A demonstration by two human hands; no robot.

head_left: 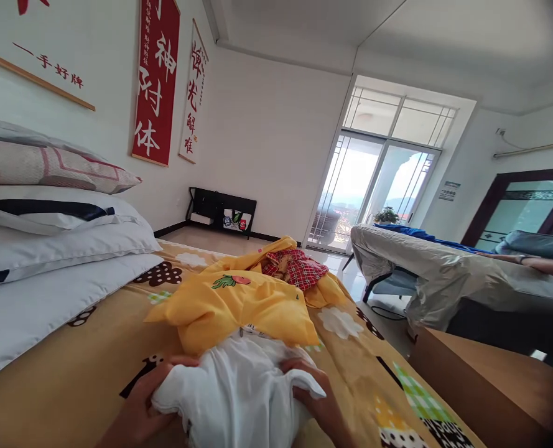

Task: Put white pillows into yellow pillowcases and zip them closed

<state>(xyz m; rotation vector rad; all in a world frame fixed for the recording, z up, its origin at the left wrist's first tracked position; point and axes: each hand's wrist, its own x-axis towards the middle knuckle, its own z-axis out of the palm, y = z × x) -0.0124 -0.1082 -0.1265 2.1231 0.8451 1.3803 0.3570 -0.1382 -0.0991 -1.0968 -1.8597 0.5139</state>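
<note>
Both of my hands grip a rumpled white garment (243,386) at the bottom middle of the head view. My left hand (148,398) is closed on its left side, with the thumb in front of the cloth. On the opposite side my right hand (320,392) pinches a fold that hangs over the fingers. Just beyond lies a yellow garment (257,305) with a small red-and-green print, touching the white cloth; whether the two are joined I cannot tell. Past it, a red checked garment (299,270) rests on more yellow cloth.
The garments lie on a bed with a tan patterned sheet (89,361). Stacked pillows (61,249) line the left side. A brown cardboard box (486,379) stands at the right, near a plastic-covered table (425,258). Another person's arm (537,264) rests there.
</note>
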